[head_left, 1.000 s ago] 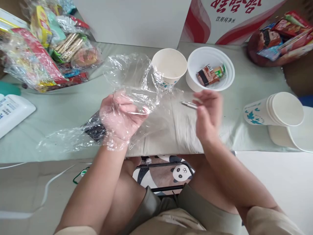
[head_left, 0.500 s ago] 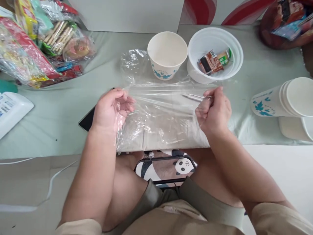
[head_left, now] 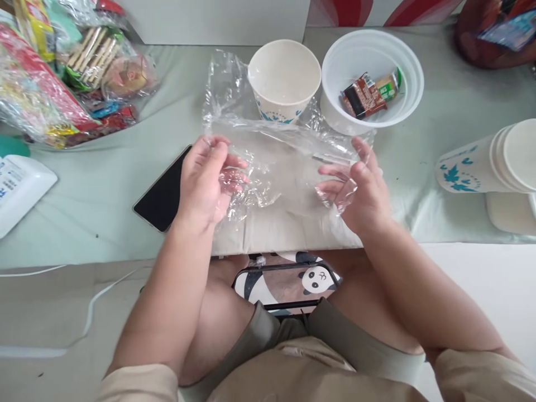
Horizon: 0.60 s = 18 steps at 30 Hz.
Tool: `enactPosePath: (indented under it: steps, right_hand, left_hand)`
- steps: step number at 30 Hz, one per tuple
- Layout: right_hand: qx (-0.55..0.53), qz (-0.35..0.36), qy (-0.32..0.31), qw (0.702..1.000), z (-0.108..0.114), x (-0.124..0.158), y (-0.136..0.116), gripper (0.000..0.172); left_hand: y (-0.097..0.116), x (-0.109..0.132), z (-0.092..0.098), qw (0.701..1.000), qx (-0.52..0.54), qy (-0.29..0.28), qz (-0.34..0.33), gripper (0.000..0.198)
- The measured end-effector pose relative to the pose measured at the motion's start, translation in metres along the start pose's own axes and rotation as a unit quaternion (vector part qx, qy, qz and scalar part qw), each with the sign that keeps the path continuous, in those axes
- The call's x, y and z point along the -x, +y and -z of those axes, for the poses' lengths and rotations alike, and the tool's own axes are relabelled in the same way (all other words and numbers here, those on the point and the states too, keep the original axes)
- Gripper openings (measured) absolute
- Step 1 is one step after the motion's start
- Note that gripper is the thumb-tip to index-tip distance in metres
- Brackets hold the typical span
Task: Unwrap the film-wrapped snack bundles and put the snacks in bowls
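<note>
A clear, crinkled plastic bag (head_left: 288, 162) stretches between my two hands over the near part of the table. My left hand (head_left: 209, 178) pinches its left edge between thumb and forefinger, the other fingers curled loosely in the film. At the other edge, my right hand (head_left: 360, 184) holds the plastic, with some fingers spread behind it. Just beyond the bag stands a white paper cup (head_left: 285, 72) with blue leaf prints, part of the film bunched around its base. A thin silver stick-like thing (head_left: 329, 160) shows near my right fingers, partly hidden by the plastic.
A white plastic bowl (head_left: 372, 50) holds small wrapped snacks (head_left: 364, 97). The black phone (head_left: 161, 195) lies left of my left hand. Stacked paper cups (head_left: 473, 167) lie at right. Bagged snacks (head_left: 92, 61) fill the far left, near a white package (head_left: 25, 190).
My left hand has shifted right, and my right hand's fingers have loosened and spread. The film, earlier pulled taut between them, now hangs slacker and bunches up higher by the cup.
</note>
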State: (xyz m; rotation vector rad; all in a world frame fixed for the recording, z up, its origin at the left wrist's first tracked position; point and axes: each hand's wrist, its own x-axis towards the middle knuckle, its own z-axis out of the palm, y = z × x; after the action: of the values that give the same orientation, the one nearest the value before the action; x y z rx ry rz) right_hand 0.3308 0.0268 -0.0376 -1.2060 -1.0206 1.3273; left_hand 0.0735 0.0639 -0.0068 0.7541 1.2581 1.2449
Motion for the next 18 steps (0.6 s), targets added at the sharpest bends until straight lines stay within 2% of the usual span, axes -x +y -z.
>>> enactPosePath:
  steps: [3,5,8,10,13,18]
  right_hand:
    - [-0.009,-0.011,-0.029,0.999,-0.005,0.006,-0.002,0.078]
    - [-0.016,-0.008,-0.014,1.000,-0.009,0.007,-0.003,0.077]
    - [-0.010,0.009,0.041,0.999,-0.015,0.007,-0.006,0.081]
    - [-0.019,0.025,0.086,0.996,-0.018,0.006,-0.010,0.078]
    - [-0.055,0.054,0.167,0.983,-0.017,0.002,-0.019,0.063]
    - [-0.114,0.072,0.261,0.956,-0.007,-0.003,-0.034,0.040]
  left_hand:
    - [0.001,0.000,0.000,0.998,0.042,0.035,-0.024,0.022]
    - [0.003,0.001,0.000,0.998,0.051,0.026,-0.027,0.024]
    - [0.004,0.002,0.002,0.999,0.036,-0.011,-0.021,0.028]
    - [0.005,0.001,0.005,0.999,0.024,-0.009,-0.024,0.040]
    - [0.005,-0.001,0.010,0.998,0.022,0.027,-0.049,0.058]
    - [0.005,0.003,0.016,0.997,0.011,0.028,-0.073,0.067]
